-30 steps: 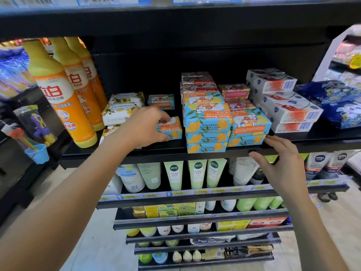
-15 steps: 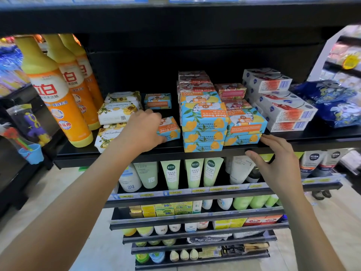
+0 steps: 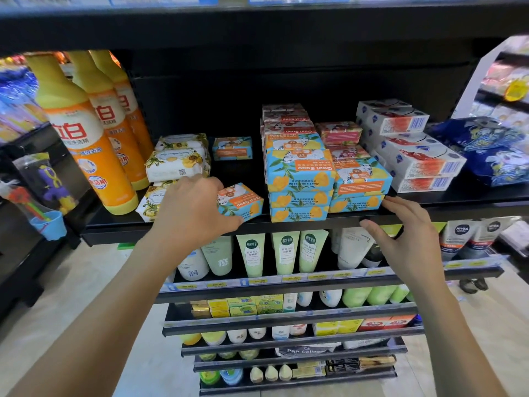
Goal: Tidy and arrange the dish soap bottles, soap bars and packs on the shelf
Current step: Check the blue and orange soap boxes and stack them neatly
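My left hand (image 3: 194,207) grips a small blue Goat Soap box (image 3: 243,202) at the front of the black shelf (image 3: 458,200), tilted, between white floral soap packs (image 3: 174,164) and stacked blue Goat Soap boxes (image 3: 299,184). Another small blue box (image 3: 232,148) stands further back. My right hand (image 3: 406,239) hovers with spread fingers at the shelf's front edge, fingertips near the lower right blue stack (image 3: 356,202), holding nothing. Three orange dish soap bottles (image 3: 86,138) stand at the left. Pink soap boxes (image 3: 337,133) and white soap cartons (image 3: 412,153) sit to the right.
Blue plastic packs (image 3: 492,150) lie at the shelf's far right. Green and white tubes (image 3: 286,250) fill the shelf below, with more small goods on lower shelves. A toy with a blue bucket (image 3: 50,222) hangs on the left rack. The upper shelf overhangs closely.
My left hand has drawn the small blue box slightly forward and to the left, turning it. My right hand has stayed at the shelf edge, barely shifting.
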A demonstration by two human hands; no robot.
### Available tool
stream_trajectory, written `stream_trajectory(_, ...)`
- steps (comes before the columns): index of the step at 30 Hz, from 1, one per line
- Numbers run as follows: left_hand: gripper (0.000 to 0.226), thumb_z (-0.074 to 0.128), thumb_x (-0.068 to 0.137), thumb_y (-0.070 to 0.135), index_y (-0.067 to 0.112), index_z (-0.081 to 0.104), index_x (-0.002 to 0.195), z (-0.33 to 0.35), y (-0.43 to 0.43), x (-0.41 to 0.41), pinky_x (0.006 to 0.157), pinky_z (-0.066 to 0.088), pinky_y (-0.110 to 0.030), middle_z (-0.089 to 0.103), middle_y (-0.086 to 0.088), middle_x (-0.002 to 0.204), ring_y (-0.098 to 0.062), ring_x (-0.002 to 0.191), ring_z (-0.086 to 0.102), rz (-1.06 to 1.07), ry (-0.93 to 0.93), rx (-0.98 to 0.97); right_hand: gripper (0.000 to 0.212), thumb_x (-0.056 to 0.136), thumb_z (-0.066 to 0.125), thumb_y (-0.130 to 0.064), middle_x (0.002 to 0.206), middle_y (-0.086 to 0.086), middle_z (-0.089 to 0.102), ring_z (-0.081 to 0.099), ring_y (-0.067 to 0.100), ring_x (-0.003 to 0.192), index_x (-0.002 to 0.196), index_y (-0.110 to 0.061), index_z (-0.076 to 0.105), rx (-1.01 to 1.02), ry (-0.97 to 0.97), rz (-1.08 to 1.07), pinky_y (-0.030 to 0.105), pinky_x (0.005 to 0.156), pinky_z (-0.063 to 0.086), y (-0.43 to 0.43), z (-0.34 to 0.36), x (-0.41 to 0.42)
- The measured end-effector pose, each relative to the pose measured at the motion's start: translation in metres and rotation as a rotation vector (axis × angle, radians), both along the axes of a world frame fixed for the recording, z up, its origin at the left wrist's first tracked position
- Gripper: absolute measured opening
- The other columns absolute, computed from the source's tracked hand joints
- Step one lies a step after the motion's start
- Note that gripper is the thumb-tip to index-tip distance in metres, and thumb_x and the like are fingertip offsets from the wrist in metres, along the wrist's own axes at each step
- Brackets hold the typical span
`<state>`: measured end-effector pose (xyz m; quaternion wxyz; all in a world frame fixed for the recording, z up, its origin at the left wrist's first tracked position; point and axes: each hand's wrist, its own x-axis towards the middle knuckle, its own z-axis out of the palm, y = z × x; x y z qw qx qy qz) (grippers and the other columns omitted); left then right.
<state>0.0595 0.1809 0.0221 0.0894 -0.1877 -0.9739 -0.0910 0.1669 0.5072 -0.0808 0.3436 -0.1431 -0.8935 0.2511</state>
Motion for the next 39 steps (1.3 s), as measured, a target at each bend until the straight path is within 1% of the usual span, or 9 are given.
stream_trajectory(7, 0.072, 0.085, 0.072, 0.052, 0.022, 0.062, 0.134, -0.011, -0.031, 0.029, 0.098, 0.039, -0.043, 0.064, -0.001, 0.124, -0.024, 0.116, 0.051, -0.013, 0.033, 0.190, 0.056, 0.088, 0.078, -0.030, 0.140, 0.010, 0.059, 0.049, 0.022, 0.134, 0.136, -0.007, 0.063, -0.044, 0.005, 0.008, 0.029, 0.108, 0.035, -0.004, 0.002, 0.003)
stream_trajectory(11, 0.072, 0.092, 0.067, 0.043, 0.029, 0.062, 0.132, -0.032, -0.044, 0.055, 0.098, 0.044, -0.035, 0.057, 0.013, 0.119, -0.008, 0.112, 0.046, -0.122, 0.005, 0.437, 0.039, 0.094, 0.073, -0.026, 0.132, 0.003, 0.062, 0.055, 0.012, 0.123, 0.130, -0.014, 0.066, -0.220, 0.215, -0.058, 0.006, 0.100, 0.034, -0.038, 0.006, 0.024)
stream_trajectory(13, 0.073, 0.094, 0.067, 0.030, 0.037, 0.059, 0.131, -0.044, -0.044, 0.067, 0.094, 0.043, -0.021, 0.054, 0.019, 0.122, 0.001, 0.115, 0.044, -0.170, -0.056, 0.543, 0.026, 0.094, 0.071, -0.022, 0.121, -0.003, 0.067, 0.062, 0.014, 0.113, 0.121, -0.019, 0.070, -0.361, 0.296, -0.023, 0.017, 0.096, 0.045, -0.067, 0.005, 0.036)
stream_trajectory(16, 0.073, 0.094, 0.068, 0.026, 0.041, 0.060, 0.131, -0.059, -0.036, 0.080, 0.092, 0.050, -0.025, 0.052, 0.027, 0.125, -0.004, 0.126, 0.045, -0.235, -0.129, 0.653, 0.017, 0.094, 0.071, -0.021, 0.104, -0.010, 0.074, 0.070, 0.013, 0.100, 0.110, -0.025, 0.073, -0.684, 0.170, 0.197, 0.020, 0.085, 0.055, -0.109, 0.011, 0.044)
stream_trajectory(22, 0.072, 0.093, 0.071, 0.019, 0.046, 0.059, 0.130, -0.067, -0.015, 0.095, 0.093, 0.057, -0.034, 0.048, 0.033, 0.127, -0.001, 0.130, 0.044, -0.306, -0.216, 0.720, 0.049, 0.079, 0.069, -0.046, 0.111, -0.001, 0.075, 0.073, 0.014, 0.101, 0.124, -0.025, 0.067, -1.047, -0.192, 0.578, 0.027, 0.081, 0.060, -0.140, 0.019, 0.038)
stream_trajectory(27, 0.078, 0.093, 0.071, 0.017, 0.046, 0.057, 0.133, -0.073, -0.007, 0.097, 0.103, 0.042, -0.016, 0.047, 0.031, 0.127, -0.003, 0.132, 0.041, -0.335, -0.190, 0.674, 0.045, 0.077, 0.074, -0.038, 0.106, 0.002, 0.077, 0.073, 0.018, 0.099, 0.117, -0.019, 0.071, -1.115, -0.179, 0.571, 0.024, 0.080, 0.058, -0.140, 0.017, 0.035)
stream_trajectory(31, 0.090, 0.090, 0.076, 0.017, 0.054, 0.046, 0.144, -0.071, -0.005, 0.100, 0.100, 0.053, -0.031, 0.043, 0.033, 0.136, -0.008, 0.137, 0.043, -0.301, -0.299, 0.751, 0.046, 0.075, 0.076, -0.033, 0.108, 0.005, 0.078, 0.073, 0.022, 0.104, 0.117, -0.015, 0.071, -1.228, -0.150, 0.520, 0.025, 0.082, 0.059, -0.143, 0.014, 0.033)
stream_trajectory(35, 0.093, 0.090, 0.070, 0.044, 0.051, 0.040, 0.148, -0.070, -0.007, 0.102, 0.088, 0.060, -0.034, 0.056, 0.022, 0.138, -0.011, 0.123, 0.062, -0.186, -0.504, 1.051, 0.046, 0.081, 0.085, -0.028, 0.113, 0.009, 0.077, 0.072, 0.028, 0.109, 0.121, -0.013, 0.070, -1.269, -0.126, 0.528, 0.033, 0.089, 0.059, -0.146, 0.018, 0.030)
stream_trajectory(39, 0.059, 0.082, 0.082, 0.039, 0.030, 0.058, 0.135, -0.068, -0.010, 0.103, 0.083, 0.059, -0.025, 0.075, 0.008, 0.119, -0.015, 0.109, 0.072, -0.058, -0.686, 1.385, 0.046, 0.078, 0.077, -0.029, 0.114, 0.008, 0.076, 0.071, 0.027, 0.109, 0.122, -0.016, 0.070, -1.262, -0.127, 0.534, 0.034, 0.090, 0.058, -0.152, 0.019, 0.027)
